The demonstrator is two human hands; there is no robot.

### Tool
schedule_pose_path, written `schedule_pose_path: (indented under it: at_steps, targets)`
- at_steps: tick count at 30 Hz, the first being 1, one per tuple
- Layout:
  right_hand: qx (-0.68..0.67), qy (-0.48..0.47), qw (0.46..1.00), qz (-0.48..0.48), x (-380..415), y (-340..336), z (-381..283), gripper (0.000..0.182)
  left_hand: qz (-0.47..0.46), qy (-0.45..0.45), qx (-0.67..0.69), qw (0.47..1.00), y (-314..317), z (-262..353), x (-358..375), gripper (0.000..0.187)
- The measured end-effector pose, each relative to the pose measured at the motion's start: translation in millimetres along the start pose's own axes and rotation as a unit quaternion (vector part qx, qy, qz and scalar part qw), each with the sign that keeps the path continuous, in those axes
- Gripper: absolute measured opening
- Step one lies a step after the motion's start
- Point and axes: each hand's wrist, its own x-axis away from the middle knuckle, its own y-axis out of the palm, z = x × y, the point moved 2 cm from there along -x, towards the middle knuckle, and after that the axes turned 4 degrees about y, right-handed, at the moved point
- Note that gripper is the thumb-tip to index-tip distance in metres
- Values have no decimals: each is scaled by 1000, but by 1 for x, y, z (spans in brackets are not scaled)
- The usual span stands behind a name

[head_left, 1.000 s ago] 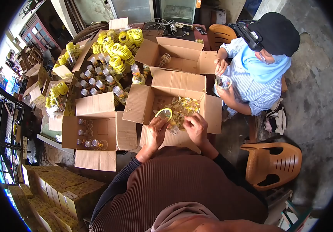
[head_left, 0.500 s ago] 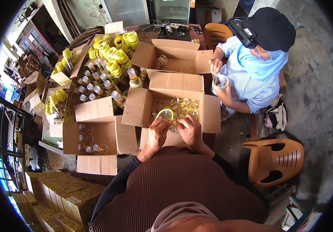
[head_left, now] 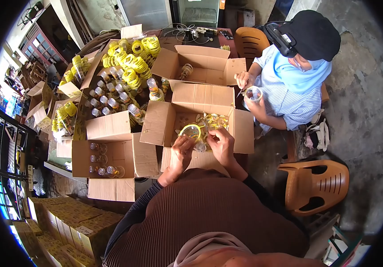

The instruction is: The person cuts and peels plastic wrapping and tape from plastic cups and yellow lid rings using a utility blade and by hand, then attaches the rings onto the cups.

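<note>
In the box in front of me, my left hand is closed on the edge of a clear plastic cup with a yellow rim. The cup leans, and its clear lower part shows between my hands. My right hand is at the cup's right side, thumb and fingers pinched together. What is between those fingers is too small to make out. Under and beyond my hands lie many small yellow-and-clear pieces on the floor of the open cardboard box.
Across the right corner a co-worker holds a clear cup. At left stand a box with several clear cups, rows of filled cups and yellow ring bundles. Another open box lies beyond; an orange chair is at right.
The yellow rim has tipped to face up more. My right fingertips have shifted slightly up and to the right. The co-worker's free hand has moved left, away from over their cup.
</note>
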Motion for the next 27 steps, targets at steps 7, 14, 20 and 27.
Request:
schedule_pose_path:
  at_steps: [7, 14, 20, 27]
  targets:
    - [14, -69, 997, -11, 7, -6, -19, 17, 6, 2, -6, 1000, 0, -6, 1, 15]
    - [-16, -25, 999, -35, -2, -5, -5, 17, -44, 51, 37, 997, 3, 0, 6, 26]
    - [-55, -5, 997, -61, 4, -8, -3, 18, -35, 88, 21, 995, -1, -1, -3, 21]
    - [9, -59, 998, -27, 6, -15, -22, 16, -17, 21, 8, 1000, 1, 1, 1, 16]
